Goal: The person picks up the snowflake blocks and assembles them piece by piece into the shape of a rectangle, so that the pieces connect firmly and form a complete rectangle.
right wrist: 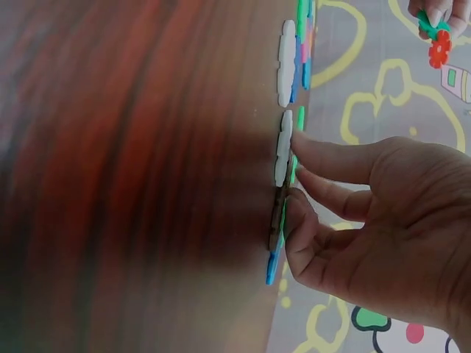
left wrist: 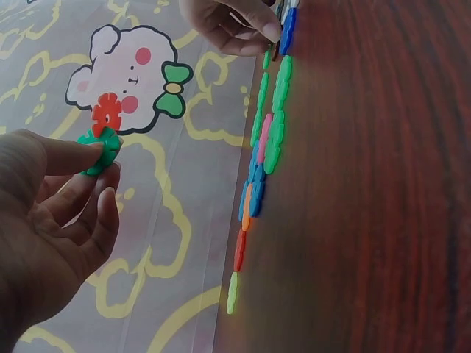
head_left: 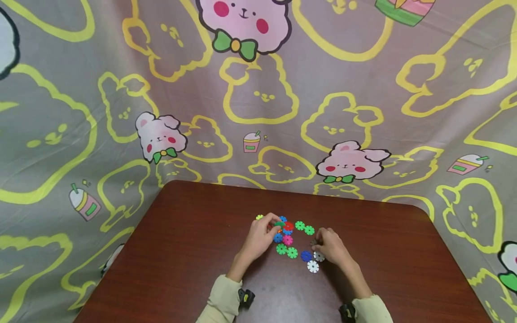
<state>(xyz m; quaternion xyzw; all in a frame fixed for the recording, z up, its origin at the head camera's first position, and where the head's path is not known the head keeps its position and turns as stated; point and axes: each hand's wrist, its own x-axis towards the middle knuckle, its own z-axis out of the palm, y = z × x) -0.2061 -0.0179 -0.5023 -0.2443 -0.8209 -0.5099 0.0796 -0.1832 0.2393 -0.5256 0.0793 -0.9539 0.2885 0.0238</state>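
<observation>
My left hand is raised above the left part of a group of toothed plastic discs, thumb and fingertips pinching a green disc. A red disc is joined to its edge and hangs free of the fingers. At the group's right side, my right hand is low at the table, its thumb and curled fingertips at a dark brown disc. The fingers partly hide that disc; it looks pinched. Beside the right hand lie a white disc and, nearer the front, another white disc.
On the brown table lie green discs, a pink disc, a dark blue disc and several others. The yellow disc is at the group's left end. A patterned cloth hangs behind the table.
</observation>
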